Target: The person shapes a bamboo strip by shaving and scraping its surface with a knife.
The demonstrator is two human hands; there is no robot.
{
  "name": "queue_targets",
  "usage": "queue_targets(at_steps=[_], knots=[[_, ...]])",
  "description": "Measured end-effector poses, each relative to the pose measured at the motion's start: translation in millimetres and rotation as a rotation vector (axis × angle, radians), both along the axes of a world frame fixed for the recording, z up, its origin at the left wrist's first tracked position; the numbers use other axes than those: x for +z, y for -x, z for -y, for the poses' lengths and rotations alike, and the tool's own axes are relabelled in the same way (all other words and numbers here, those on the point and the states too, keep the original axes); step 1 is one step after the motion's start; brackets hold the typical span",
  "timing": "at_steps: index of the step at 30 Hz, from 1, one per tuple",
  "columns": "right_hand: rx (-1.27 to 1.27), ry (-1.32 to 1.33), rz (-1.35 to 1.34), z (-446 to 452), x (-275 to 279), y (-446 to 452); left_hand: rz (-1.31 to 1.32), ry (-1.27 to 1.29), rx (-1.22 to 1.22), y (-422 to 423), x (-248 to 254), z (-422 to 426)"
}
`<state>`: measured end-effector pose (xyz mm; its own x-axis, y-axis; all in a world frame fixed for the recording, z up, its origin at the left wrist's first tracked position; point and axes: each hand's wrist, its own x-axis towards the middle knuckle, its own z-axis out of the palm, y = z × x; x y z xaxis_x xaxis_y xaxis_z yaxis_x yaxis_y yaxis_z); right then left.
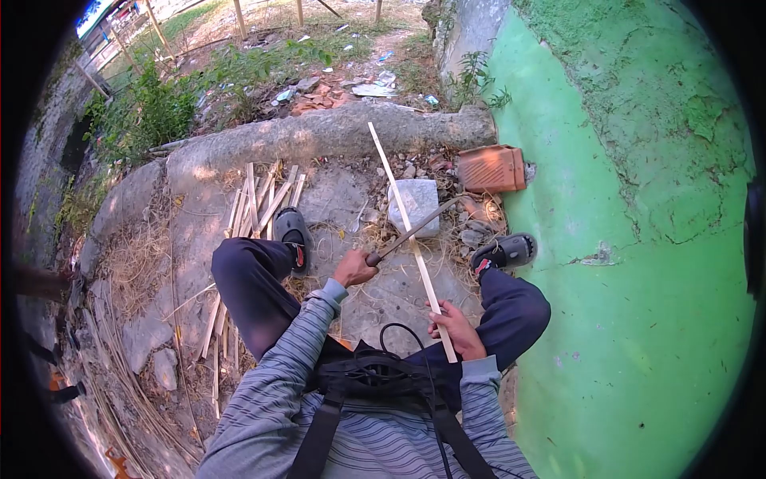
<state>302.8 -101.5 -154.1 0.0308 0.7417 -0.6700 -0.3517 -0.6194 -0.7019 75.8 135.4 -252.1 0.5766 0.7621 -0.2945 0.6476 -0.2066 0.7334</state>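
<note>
On my feed the fingers of the left hand [355, 268] are curled closed around the handle of a long knife [415, 231], leaving no gap that I can see. From that fist, left of centre in the frame, the blade slants to the upper right and crosses the pale wooden strip [396, 188]; I can't tell whether the edge touches it.

The right hand [459, 331], lower right of centre, has its fingers bent in about the strip near its bottom end, with only a small opening between them, filled by the wood. How hard they press, I can't make out. The strip's long axis runs from that grip up and slightly left to a free tip in the upper middle, so most of it lies beyond the fingers. The right hand is the nearer one along the wood; the left sits to its side, apart from it, reaching it only by way of the blade.

Farther out, I have the strip passing across a whitish block [414, 203] between the two shoes. More cut strips [255, 201] lie heaped left of centre, and a ridged orange brick [491, 168] sits by the green wall [630, 335] at right.
</note>
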Motion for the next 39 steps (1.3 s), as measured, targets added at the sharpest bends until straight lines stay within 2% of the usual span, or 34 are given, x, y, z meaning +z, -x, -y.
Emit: queue_targets(at_steps=[1,8,10,14,16,23,31,34,39], knots=[[-0.025,0.062,0.008,-1,6,3,-0.022,0.002,-0.013,0,1,1],[-0.014,0.055,-0.101,0,12,3,-0.069,0.018,-0.017,1,-3,3],[-0.079,0.035,-0.281,-1,17,0,-0.051,0.035,-0.027,-1,-2,4],[-0.073,0.037,-0.201,0,16,2,-0.052,0.043,-0.064,-5,-2,11],[-0.016,0.01,-0.025,7,9,8,-0.128,0.007,-0.06,-6,-8,11],[-0.032,0.015,-0.016,19,37,7,-0.118,-0.034,-0.009,-14,-3,20],[-0.041,0.028,-0.023,25,39,3,-0.075,-0.206,0.039,-25,20,43],[-0.074,0.054,-0.112,24,41,-1,-0.056,-0.159,-0.001,-31,24,47],[-0.067,0.027,-0.082,29,55,5,-0.072,-0.18,0.017,-38,17,37]])
